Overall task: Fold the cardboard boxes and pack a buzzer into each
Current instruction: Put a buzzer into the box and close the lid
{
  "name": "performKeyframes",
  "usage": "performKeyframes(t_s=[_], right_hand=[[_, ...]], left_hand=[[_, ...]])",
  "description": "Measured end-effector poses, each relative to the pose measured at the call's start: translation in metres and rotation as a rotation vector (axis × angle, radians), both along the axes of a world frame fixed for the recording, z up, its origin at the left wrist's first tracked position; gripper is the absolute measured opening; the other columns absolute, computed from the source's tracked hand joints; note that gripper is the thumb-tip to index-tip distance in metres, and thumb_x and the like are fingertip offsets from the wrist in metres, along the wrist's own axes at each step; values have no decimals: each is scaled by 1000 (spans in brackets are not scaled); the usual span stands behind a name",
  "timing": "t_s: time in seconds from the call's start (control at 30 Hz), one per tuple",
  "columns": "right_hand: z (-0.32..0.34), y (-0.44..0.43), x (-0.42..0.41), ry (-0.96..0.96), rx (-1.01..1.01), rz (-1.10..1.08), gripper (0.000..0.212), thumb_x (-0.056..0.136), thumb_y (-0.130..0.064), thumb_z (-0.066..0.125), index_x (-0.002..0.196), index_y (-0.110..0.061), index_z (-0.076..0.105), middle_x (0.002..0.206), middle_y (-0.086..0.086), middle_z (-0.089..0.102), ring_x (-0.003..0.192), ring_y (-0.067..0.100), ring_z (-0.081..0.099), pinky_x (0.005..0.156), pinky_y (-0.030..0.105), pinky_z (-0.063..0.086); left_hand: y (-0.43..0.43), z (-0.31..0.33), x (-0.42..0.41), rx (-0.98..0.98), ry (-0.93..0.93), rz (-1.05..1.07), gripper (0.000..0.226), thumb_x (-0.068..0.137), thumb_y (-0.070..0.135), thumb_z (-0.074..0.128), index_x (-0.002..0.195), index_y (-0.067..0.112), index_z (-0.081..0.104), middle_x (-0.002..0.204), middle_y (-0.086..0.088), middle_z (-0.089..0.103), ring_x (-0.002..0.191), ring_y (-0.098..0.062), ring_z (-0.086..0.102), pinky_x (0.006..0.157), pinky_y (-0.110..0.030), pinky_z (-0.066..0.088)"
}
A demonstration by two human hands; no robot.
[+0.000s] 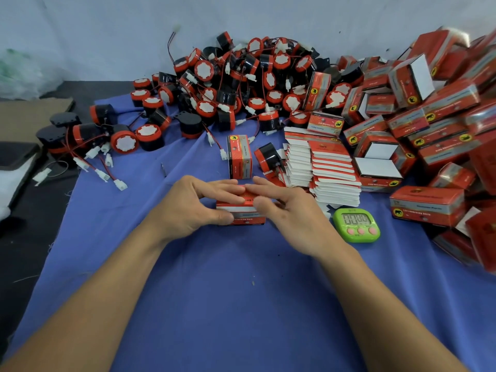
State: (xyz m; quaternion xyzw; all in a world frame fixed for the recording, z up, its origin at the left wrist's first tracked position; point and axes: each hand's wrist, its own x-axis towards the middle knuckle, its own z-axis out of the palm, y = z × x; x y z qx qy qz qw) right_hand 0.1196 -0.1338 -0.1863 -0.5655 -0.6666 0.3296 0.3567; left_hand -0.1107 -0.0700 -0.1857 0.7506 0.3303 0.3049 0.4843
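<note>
A small red cardboard box (248, 217) lies on the blue cloth (214, 291) between my hands. My left hand (193, 205) grips its left end, thumb at the front and fingers over the top. My right hand (284, 208) holds the right end, with its fingers laid over the top flap. A big heap of red and black buzzers (241, 84) with wired white plugs lies behind. One buzzer (267, 157) sits just behind the box, beside an upright folded box (239, 157). A stack of flat unfolded boxes (322, 165) lies to the right.
A green digital timer (357, 224) sits just right of my right hand. Many folded red boxes (429, 124) are piled at the right, some open. Loose buzzers (80, 135) and plugs lie at the left, near the cloth's edge. A pale wall stands behind.
</note>
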Motion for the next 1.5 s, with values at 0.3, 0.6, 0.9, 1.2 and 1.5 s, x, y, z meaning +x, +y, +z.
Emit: performKeyframes(t_s=[0.3, 0.6, 0.9, 1.2, 1.5], right_hand=[[-4, 6, -8, 128, -47, -92, 34, 104, -16, 57, 129, -33, 71, 145, -18, 57, 134, 0, 50, 107, 25, 47], [-4, 1, -14, 92, -29, -89, 33, 103, -23, 58, 130, -40, 66, 123, -27, 63, 106, -1, 62, 89, 19, 53], [-9, -4, -27, -195, 60, -138, 61, 77, -25, 80, 131, -29, 52, 110, -11, 63, 97, 13, 60, 83, 28, 51], [23, -36, -9, 31, -1, -241, 50, 63, -38, 81, 104, -40, 53, 91, -15, 66, 81, 3, 63, 66, 18, 50], [148, -37, 152, 987, -126, -423, 66, 72, -38, 80, 125, -4, 61, 111, 16, 67, 89, 21, 72, 66, 27, 61]], left_hand=[[-4, -2, 0, 99, 78, 37, 45, 81, 5, 85, 99, 46, 82, 120, 26, 73, 133, 11, 51, 108, -10, 41], [-6, -9, 12, -17, -101, 220, 33, 91, 11, 78, 99, 42, 83, 113, 17, 78, 117, 3, 66, 89, -12, 53], [-12, -5, 18, -52, 258, 204, 61, 83, 53, 61, 144, 46, 54, 129, 16, 64, 114, -5, 64, 98, -28, 54], [-28, 17, 44, -352, -19, 266, 25, 96, 27, 69, 120, 29, 70, 112, -1, 78, 97, -16, 75, 75, -26, 60], [-40, 94, 143, -443, -305, 140, 29, 99, 35, 60, 127, 29, 68, 125, 9, 73, 106, -16, 75, 82, -28, 63]])
